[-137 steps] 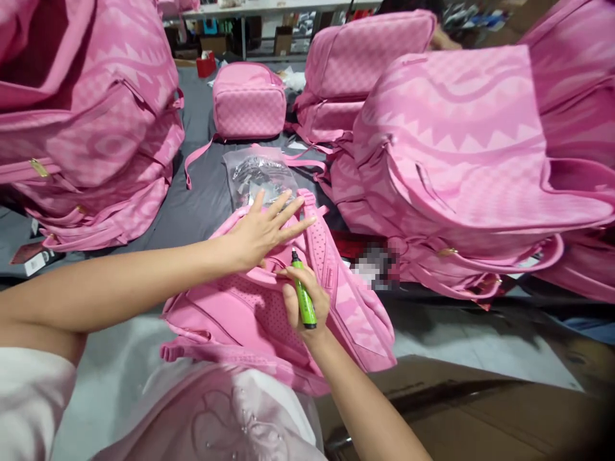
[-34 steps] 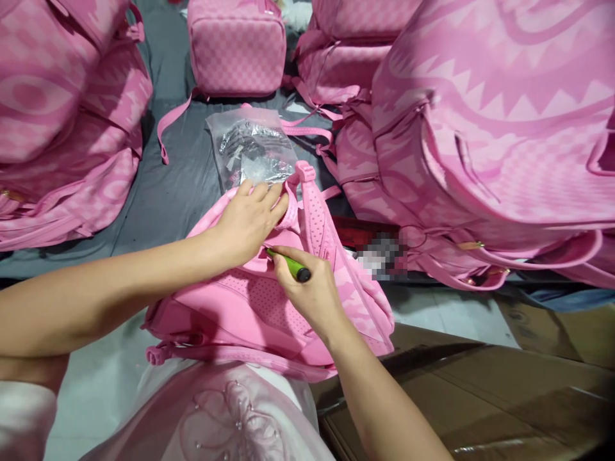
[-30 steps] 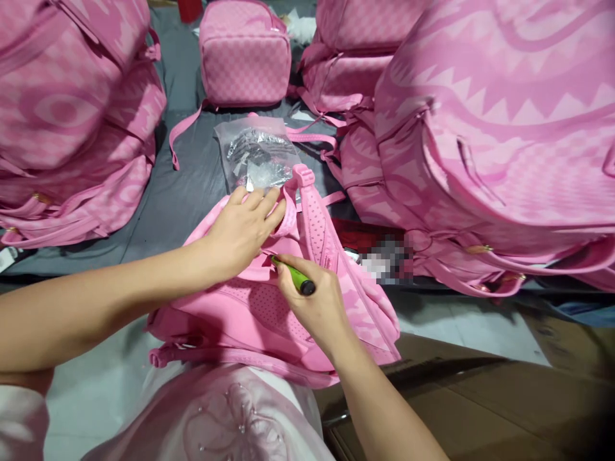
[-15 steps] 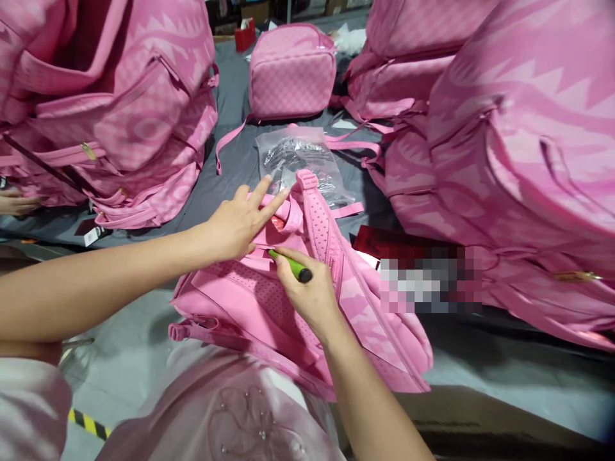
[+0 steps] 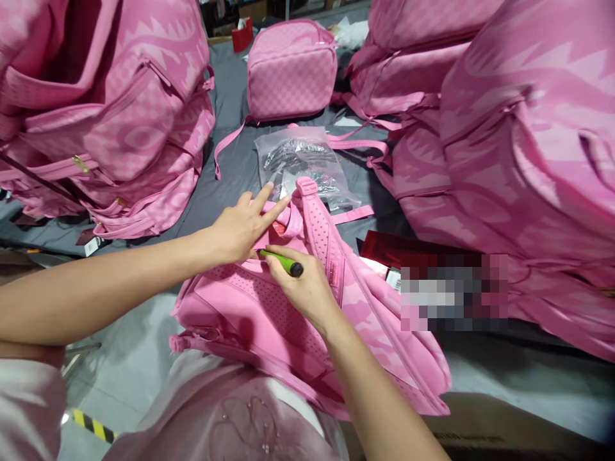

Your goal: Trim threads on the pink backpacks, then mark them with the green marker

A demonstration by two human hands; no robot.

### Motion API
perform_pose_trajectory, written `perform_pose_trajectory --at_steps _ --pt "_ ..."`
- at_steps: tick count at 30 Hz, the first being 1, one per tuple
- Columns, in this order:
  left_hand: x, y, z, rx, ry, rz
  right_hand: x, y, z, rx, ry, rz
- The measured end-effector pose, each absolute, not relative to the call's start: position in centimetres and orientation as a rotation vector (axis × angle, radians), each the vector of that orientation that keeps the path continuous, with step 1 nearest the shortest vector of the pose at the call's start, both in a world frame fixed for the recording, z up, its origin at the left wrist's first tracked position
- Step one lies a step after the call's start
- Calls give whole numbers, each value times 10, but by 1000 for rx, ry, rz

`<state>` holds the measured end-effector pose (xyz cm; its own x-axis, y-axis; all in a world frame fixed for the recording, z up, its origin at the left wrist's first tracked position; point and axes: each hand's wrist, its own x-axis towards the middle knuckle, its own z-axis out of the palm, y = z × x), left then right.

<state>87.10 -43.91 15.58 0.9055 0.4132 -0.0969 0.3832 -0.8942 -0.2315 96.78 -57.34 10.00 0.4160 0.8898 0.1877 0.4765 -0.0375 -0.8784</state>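
A pink backpack (image 5: 250,307) lies back-side up at the near edge of the grey table, its padded strap (image 5: 321,237) running up the middle. My left hand (image 5: 240,224) presses flat on the backpack's top, fingers spread. My right hand (image 5: 300,288) is closed round a green tool with a black end (image 5: 283,261), whose tip touches the seam near the top handle, just under my left hand.
Piles of pink backpacks stand at the left (image 5: 110,109) and right (image 5: 504,141). A small checkered pink bag (image 5: 291,70) stands at the back. A clear plastic bag (image 5: 300,163) lies behind the backpack. A red card (image 5: 398,246) and a brown carton (image 5: 504,429) lie to the right.
My left hand went from fingers spread to curled over the top and then spread again. The green tool tilted from upright to lying along the seam. The camera shifted.
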Motion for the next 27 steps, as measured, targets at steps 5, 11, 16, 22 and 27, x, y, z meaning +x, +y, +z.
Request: perform_pose_trajectory --at_steps 5,11,16,22,27 --pt "874 -438 152 -2831 -639 205 972 -574 98 -1678 -1207 564" --pt "873 -428 152 -2918 -548 206 975 -584 93 -1729 -1202 519" --pt "875 -421 151 -2932 -517 227 976 -590 96 -1867 -1259 378" --pt "872 -418 148 -2902 -525 182 969 -588 97 -1910 -1470 10" --pt "874 -411 151 -2915 -579 236 969 -585 96 -1708 -1507 189"
